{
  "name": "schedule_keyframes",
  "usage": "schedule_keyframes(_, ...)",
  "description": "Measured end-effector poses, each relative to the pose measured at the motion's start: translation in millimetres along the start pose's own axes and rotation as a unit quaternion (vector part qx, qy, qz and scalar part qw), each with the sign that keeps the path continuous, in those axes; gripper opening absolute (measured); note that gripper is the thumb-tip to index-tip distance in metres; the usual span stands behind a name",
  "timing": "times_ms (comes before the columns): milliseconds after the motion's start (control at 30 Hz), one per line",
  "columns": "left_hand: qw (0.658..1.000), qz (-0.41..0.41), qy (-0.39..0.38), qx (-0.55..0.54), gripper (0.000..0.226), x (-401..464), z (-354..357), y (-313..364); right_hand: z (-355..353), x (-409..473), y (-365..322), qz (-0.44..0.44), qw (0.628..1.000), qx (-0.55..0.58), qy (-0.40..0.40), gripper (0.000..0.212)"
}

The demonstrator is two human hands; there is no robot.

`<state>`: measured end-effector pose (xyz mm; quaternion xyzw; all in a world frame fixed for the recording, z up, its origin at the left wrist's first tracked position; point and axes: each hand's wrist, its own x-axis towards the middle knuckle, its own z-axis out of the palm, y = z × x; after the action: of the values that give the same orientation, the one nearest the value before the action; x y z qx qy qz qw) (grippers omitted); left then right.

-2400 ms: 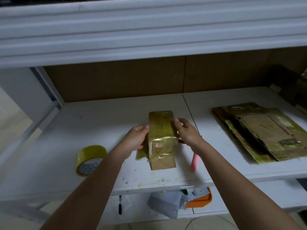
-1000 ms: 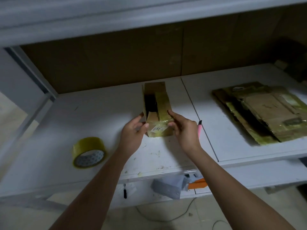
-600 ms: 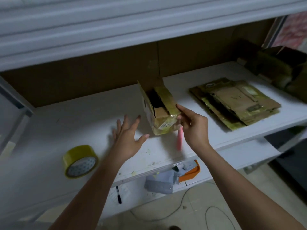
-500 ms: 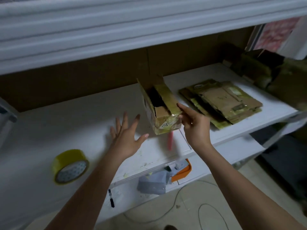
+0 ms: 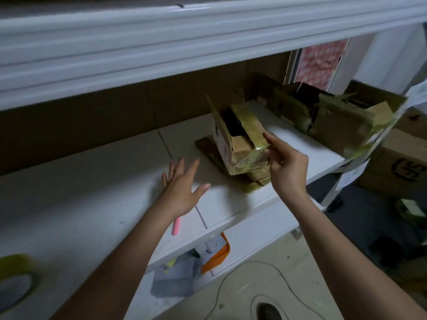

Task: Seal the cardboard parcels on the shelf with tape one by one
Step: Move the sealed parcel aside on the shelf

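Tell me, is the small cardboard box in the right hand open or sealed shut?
Open. The small cardboard box shows a dark gap on top between a raised flap and the taped flap, held by the right hand.

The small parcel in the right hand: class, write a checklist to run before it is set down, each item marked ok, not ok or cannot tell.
1. Right hand grips the small parcel: ok.
2. Parcel top closed: not ok, a flap stands up and a dark gap shows.
3. Left hand free, fingers spread: ok.
4. Tape roll on the shelf at far left: ok.
5. Flattened cardboard below the parcel lies flat enough to bear it: cannot tell.
6. Pink pen clear of the parcel: ok.
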<state>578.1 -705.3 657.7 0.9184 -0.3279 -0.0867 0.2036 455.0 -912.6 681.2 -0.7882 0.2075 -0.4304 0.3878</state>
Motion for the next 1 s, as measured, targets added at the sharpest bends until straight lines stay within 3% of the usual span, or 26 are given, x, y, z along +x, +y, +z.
schedule_keyframes(300,1.0,-0.016,0.0,0.013,0.074,123.4,60.2,116.7,-46.7,129.7,113.8,0.004,1.0,0.019,-0.008,0.046)
schedule_keyframes(467,0.999,-0.036,-0.015,0.013,0.074,172.3,88.7,152.9,-35.7,184.8,153.4,-0.012,0.999,0.006,-0.043,0.042)
schedule_keyframes(733,0.994,-0.059,-0.064,0.062,0.09,214.2,119.3,119.0,29.4,222.7,200.9,-0.027,0.998,0.036,-0.043,0.043)
schedule_keyframes(1000,0.997,-0.049,-0.062,0.023,0.097,246.3,108.0,92.8,82.3,265.7,235.8,0.003,0.996,0.085,-0.005,0.039)
